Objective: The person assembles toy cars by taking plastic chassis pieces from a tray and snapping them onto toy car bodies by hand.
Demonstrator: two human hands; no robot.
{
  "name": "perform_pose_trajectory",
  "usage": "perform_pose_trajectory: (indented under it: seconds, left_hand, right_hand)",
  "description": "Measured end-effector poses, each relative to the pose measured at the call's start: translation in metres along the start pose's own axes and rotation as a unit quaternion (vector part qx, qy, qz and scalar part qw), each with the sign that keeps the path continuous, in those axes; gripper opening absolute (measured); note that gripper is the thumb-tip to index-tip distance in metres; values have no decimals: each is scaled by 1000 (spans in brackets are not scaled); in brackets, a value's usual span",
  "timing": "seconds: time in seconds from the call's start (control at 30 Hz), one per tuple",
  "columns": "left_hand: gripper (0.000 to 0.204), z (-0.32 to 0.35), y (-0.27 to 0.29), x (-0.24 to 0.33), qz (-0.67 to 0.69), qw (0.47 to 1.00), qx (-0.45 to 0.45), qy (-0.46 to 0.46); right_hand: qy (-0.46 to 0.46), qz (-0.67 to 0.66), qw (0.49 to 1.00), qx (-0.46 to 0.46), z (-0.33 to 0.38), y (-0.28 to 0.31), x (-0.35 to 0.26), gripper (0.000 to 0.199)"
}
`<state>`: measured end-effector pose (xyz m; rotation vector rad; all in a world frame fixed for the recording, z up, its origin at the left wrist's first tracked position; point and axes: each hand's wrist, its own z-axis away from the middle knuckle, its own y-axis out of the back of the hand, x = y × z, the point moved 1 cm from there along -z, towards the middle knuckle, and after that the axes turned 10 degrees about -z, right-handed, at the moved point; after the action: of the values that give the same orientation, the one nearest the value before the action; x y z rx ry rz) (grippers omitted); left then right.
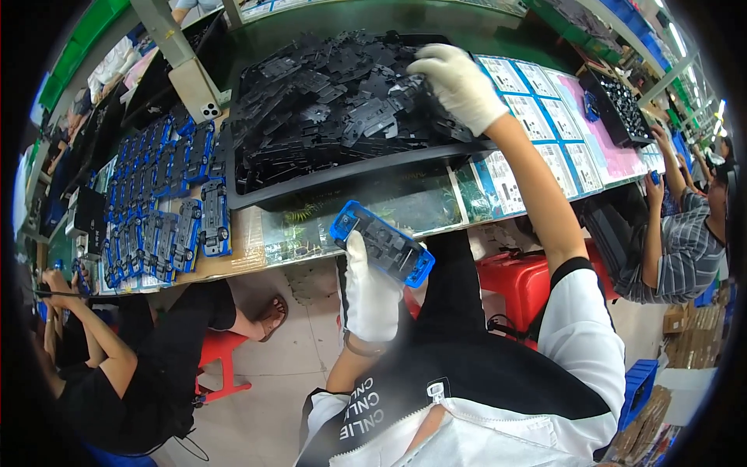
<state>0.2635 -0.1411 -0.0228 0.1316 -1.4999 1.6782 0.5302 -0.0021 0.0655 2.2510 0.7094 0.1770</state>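
Observation:
My left hand [367, 294], in a white glove, holds a blue toy-car shell [381, 244] with a dark plate set in it, just off the table's near edge. My right hand [459, 82], also gloved, reaches forward into a large black tray [257, 194] heaped with black plastic chassis parts [334, 101]; its fingers rest among the parts at the heap's right side, and whether they grip one is hidden.
Rows of finished blue car pieces [167, 198] lie on the table at left. Printed sheets [537, 117] cover the table at right, with another black parts tray [622, 105] beyond. People sit on both sides; red stools [517, 284] stand below.

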Motion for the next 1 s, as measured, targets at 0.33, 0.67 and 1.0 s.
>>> perform_pose_trajectory:
  seconds: [0.33,0.67,1.0]
  left_hand:
    - [67,3,-1,1,-15,999,-9,-51]
    - [61,-4,8,-1,-49,993,31,-105]
    - [68,-11,-8,8,-75,984,18,-162]
  right_hand:
    - [-492,98,844,-191,17,-6,-45,61]
    - [-314,-132,919,198,53,2,-40,40]
    - [-217,-160,962,-40,79,6,-213,51]
